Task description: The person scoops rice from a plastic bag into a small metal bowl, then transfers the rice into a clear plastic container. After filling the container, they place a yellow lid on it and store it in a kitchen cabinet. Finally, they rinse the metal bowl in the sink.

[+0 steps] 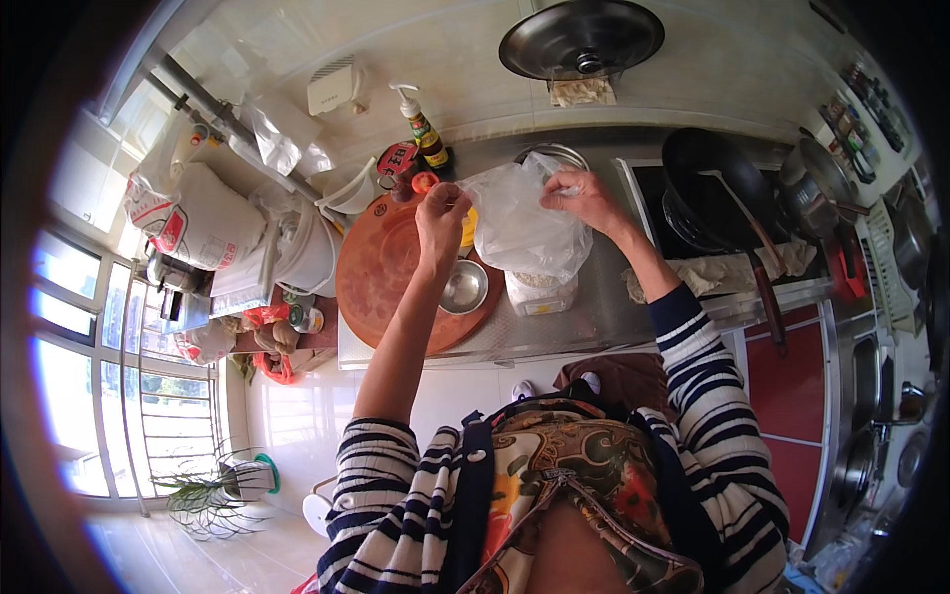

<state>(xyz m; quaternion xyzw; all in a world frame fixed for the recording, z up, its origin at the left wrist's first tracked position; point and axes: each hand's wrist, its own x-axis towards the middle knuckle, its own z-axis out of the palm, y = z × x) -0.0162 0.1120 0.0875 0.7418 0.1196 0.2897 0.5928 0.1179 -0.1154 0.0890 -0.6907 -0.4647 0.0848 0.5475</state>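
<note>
Between my two hands a clear plastic bag (523, 223) is stretched out. The fingertips of my left hand (441, 215) pinch its left edge. My right hand (582, 199) grips the bag's upper right part. Partly hidden under the bag stands a clear plastic container (542, 298) with something whitish inside. Left of it, a small metal bowl (464, 287) rests on a round wooden cutting board (378, 267). A yellow round thing (469, 227) shows partly behind my left hand. Behind the bag, the rim of a metal vessel (565, 153) is visible.
A pump bottle (427, 137) and a tomato (424, 183) stand behind the board. At right a black wok (716, 185) with a spatula sits on the stove, its handle (766, 301) jutting past the counter edge. A white bucket (308, 252) is at left.
</note>
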